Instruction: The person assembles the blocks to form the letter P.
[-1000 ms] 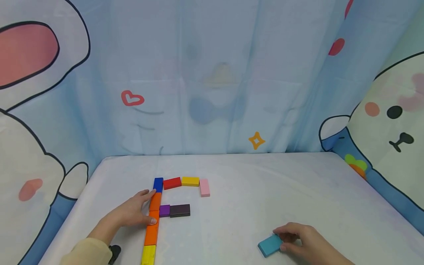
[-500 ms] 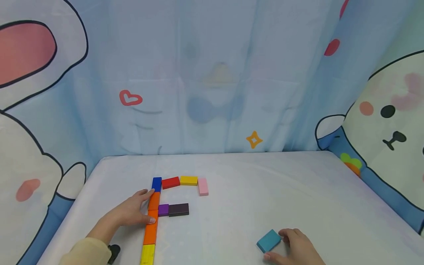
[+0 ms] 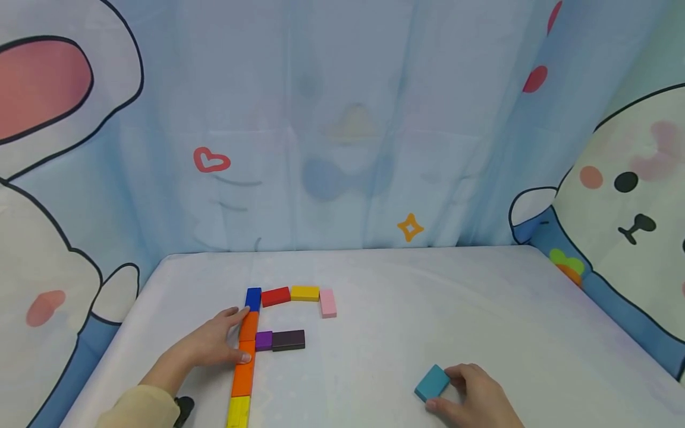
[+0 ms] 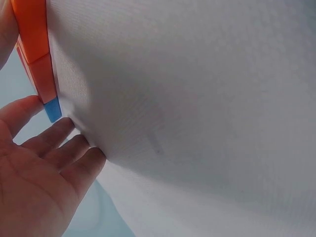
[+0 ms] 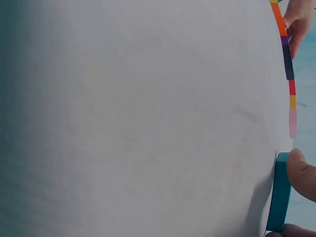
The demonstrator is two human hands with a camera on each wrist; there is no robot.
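My left hand [image 3: 216, 342] rests beside a column of blocks, fingers spread. Its thumb lies on the lower orange block [image 3: 243, 377], and its index fingertip touches near where the upper orange block [image 3: 248, 326] meets the blue block [image 3: 253, 299]. A yellow block [image 3: 238, 411] continues the column toward me. Off to the right, my right hand [image 3: 476, 397] pinches a teal block [image 3: 431, 383] between thumb and finger. In the right wrist view the teal block [image 5: 280, 192] stands partly on its side, thumb at one end, a fingertip at the other.
From the column's top run a red block [image 3: 276, 296], a yellow block [image 3: 305, 293] and a pink block [image 3: 328, 303]. Lower, a purple block [image 3: 264, 340] and a black block [image 3: 288, 340] branch right. A patterned curtain [image 3: 342, 196] hangs behind the white-covered table [image 3: 374, 333].
My right hand loosened from the teal block, shifted its fingers to opposite ends, and now pinches it again, the block turned and tilted. The left hand has stayed in place.
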